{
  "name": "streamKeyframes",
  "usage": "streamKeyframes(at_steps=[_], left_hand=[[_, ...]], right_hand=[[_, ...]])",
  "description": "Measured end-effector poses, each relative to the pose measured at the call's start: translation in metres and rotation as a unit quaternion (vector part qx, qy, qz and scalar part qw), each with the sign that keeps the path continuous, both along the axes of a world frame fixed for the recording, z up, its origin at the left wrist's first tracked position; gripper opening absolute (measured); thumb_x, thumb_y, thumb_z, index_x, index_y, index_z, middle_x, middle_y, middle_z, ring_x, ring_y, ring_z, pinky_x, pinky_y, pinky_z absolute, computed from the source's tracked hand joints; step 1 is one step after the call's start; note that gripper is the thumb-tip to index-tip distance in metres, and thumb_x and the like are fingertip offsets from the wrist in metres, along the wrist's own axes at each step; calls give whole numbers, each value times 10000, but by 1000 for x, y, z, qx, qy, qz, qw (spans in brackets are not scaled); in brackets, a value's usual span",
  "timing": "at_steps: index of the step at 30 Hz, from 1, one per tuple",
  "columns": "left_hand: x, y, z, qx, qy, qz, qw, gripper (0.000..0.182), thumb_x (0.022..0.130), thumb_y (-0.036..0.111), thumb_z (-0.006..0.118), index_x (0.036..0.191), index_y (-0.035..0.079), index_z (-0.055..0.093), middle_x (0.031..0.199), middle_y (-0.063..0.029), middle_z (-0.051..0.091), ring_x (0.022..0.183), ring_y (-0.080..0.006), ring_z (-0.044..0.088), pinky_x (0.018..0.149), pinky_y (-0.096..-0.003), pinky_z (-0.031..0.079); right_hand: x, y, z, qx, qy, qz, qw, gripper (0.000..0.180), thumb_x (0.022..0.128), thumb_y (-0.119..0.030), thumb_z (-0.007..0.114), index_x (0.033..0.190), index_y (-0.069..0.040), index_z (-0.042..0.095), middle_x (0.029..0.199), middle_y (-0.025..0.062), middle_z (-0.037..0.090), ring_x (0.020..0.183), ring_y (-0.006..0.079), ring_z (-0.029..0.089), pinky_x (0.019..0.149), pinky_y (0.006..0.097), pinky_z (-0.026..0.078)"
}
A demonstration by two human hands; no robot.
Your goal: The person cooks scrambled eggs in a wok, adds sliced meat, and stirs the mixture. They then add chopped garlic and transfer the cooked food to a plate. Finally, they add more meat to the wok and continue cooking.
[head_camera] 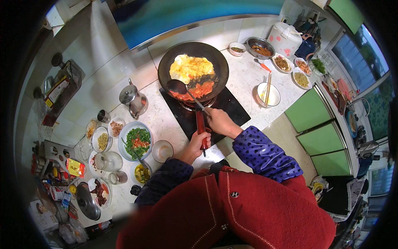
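A dark wok (222,65) sits over a black gas stove (236,109). Fried egg (192,67) fills the far part of its inside, and chopped tomato (199,90) lies in the near part. My left hand (199,143) grips the wok's red-brown handle (201,124). In my right hand (222,121) is the metal handle of a cooking ladle (178,85); its dark bowl rests at the left, between egg and tomato. The ladle's shaft passes close over the wok handle. Both my forearms wear purple patterned sleeve covers (264,152).
Left of the stove stand a metal pitcher (136,101), a bowl of green vegetables (136,140), an empty small bowl (162,151) and a glass jar (108,161). On the right are a white bowl with chopsticks (275,96), a metal bowl (261,48) and a rice cooker (284,39).
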State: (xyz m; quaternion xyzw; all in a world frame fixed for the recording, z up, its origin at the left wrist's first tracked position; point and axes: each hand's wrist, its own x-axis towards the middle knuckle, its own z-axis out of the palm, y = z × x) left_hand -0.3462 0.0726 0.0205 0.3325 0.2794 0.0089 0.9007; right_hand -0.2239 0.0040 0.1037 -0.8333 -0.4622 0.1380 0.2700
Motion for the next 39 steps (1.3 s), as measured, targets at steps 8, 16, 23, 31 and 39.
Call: streamKeyframes(at_steps=[8, 16, 23, 31, 39], left_hand=[[-1, 1, -1, -7, -26, -10, 1000, 174, 769, 42, 538, 928, 70, 472, 604, -21, 458, 463, -124, 436, 435, -257, 382], [-1, 1, -5, -2, -11, -3, 1000, 175, 766, 37, 541, 926, 69, 479, 603, -26, 469, 457, -129, 448, 430, -263, 395], [-1, 2, -4, -6, -22, -5, 1000, 172, 770, 37, 544, 927, 63, 479, 604, -27, 469, 453, -133, 446, 434, -265, 398], [0, 1, -4, -10, -24, -5, 1000, 167, 772, 30, 539, 923, 67, 477, 605, -27, 469, 461, -135, 450, 438, -266, 397], [-1, 1, -3, -1, -10, -5, 1000, 180, 768, 32, 542, 931, 65, 473, 606, -29, 467, 462, -135, 450, 436, -266, 394]], right_hand=[[50, -23, 7, -86, -214, -143, 963, 279, 738, -40, 530, 999, 37, 468, 753, 232, 619, 692, 352, 635, 598, 422, 519], [9, -14, 1, -25, -23, -43, 998, 250, 742, -38, 491, 979, 28, 534, 779, 266, 595, 757, 416, 589, 679, 476, 481], [23, -22, 6, -90, -91, -63, 990, 357, 756, -52, 482, 1110, -20, 514, 782, 248, 605, 732, 405, 597, 648, 474, 487], [29, -27, 11, -121, -164, -100, 974, 261, 729, -40, 527, 963, 64, 480, 745, 232, 618, 670, 365, 630, 592, 439, 516], [5, -25, 13, -5, -19, 10, 1000, 341, 760, -64, 500, 1096, -15, 532, 776, 267, 588, 754, 403, 585, 676, 465, 475]])
